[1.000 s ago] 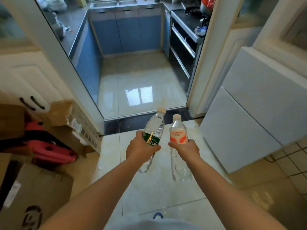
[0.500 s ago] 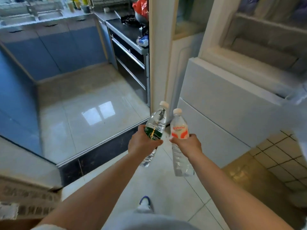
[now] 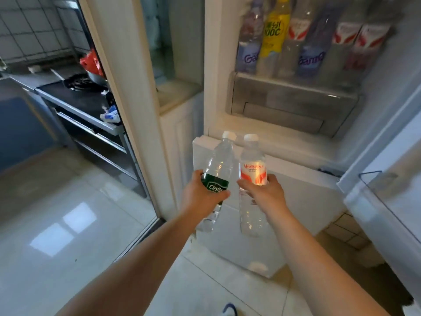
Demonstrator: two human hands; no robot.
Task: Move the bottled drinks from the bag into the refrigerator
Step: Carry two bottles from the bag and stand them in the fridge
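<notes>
My left hand [image 3: 200, 197] grips a clear water bottle with a green label [image 3: 217, 172], tilted to the right. My right hand [image 3: 265, 193] grips a clear bottle with a red and white label [image 3: 252, 169], held upright. Both bottles are side by side in front of the open refrigerator [image 3: 291, 115]. On its shelf above stand several bottled drinks [image 3: 303, 42], among them a yellow one. The bag is out of view.
The refrigerator's open door [image 3: 387, 179] stands at the right with a door shelf. White lower drawers [image 3: 296, 201] lie below my hands. To the left a doorway leads to a kitchen with a stove [image 3: 79, 87] and glossy floor tiles [image 3: 68, 213].
The view has swung right and up from the kitchen doorway to the open refrigerator. Both hands still hold their bottles and have come closer to the refrigerator.
</notes>
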